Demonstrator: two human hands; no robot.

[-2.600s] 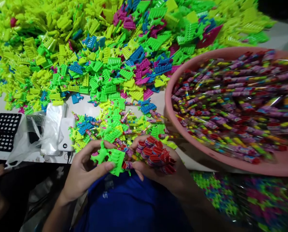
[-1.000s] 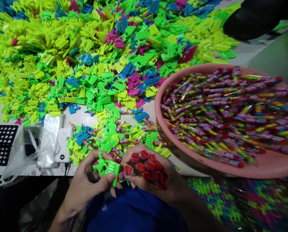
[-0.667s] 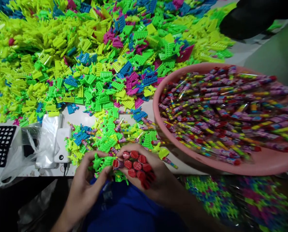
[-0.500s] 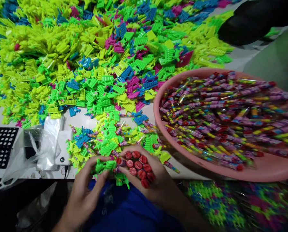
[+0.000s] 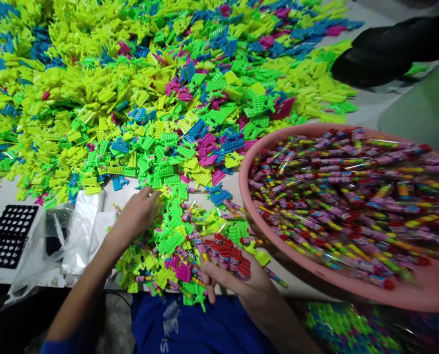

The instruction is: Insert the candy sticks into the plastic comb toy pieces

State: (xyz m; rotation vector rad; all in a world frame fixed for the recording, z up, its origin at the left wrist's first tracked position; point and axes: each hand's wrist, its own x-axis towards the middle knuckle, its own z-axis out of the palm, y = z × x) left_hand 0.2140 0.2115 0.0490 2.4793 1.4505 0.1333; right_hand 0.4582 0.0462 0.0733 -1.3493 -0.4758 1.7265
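While the big heap of plastic pieces (image 5: 149, 88) fills the table (image 5: 5, 189), the left hand (image 5: 140, 212), fingers curled loosely, reaches into it; the right hand (image 5: 237, 280) grips red-capped tubes (image 5: 228, 255). Picking one piece seems next.

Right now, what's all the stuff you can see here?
Toy pieces: heaps; yellow, green, blue, pink; across the table.
Basin: one, pink, right.
Tubes: many, multicoloured with red caps, in basin.
Plastic bag: one, clear, left edge.
Tray: one, black with holes, far left.
Dark thing: one, black, top right.
Left hand: reaching into the green pieces.
Right hand: holding a bundle of red-capped tubes.
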